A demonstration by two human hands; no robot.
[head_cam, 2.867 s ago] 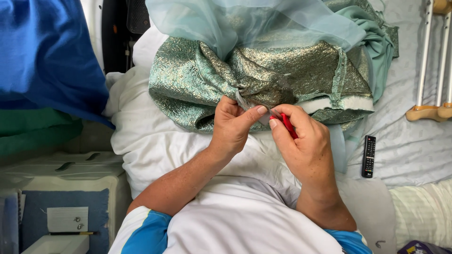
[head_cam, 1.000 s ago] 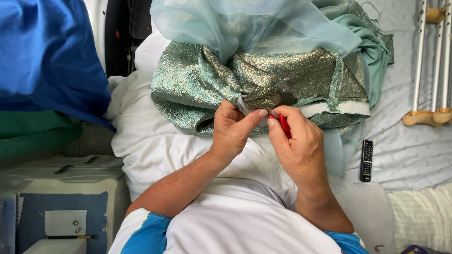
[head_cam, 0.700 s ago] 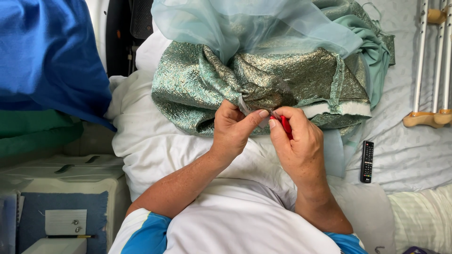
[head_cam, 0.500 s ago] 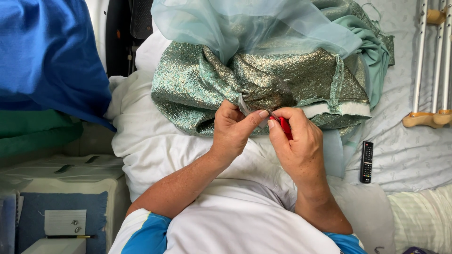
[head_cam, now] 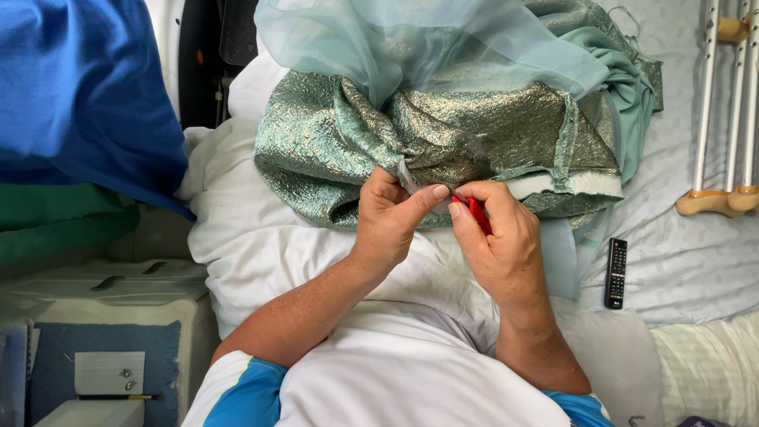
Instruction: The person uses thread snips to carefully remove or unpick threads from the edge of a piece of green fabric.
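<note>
Left hand [head_cam: 391,217] pinches a seam of the green brocade fabric [head_cam: 443,150] on the bed — right hand [head_cam: 498,237] grips a small red tool [head_cam: 477,213]; seam-picking seems underway, needing a careful tip.

One head-worn camera looks steeply down, close over both hands and lap.

Bed [head_cam: 680,269] with pale patterned sheet, white pillow [head_cam: 261,237], black remote [head_cam: 616,273], wooden crutches [head_cam: 727,119]
</note>
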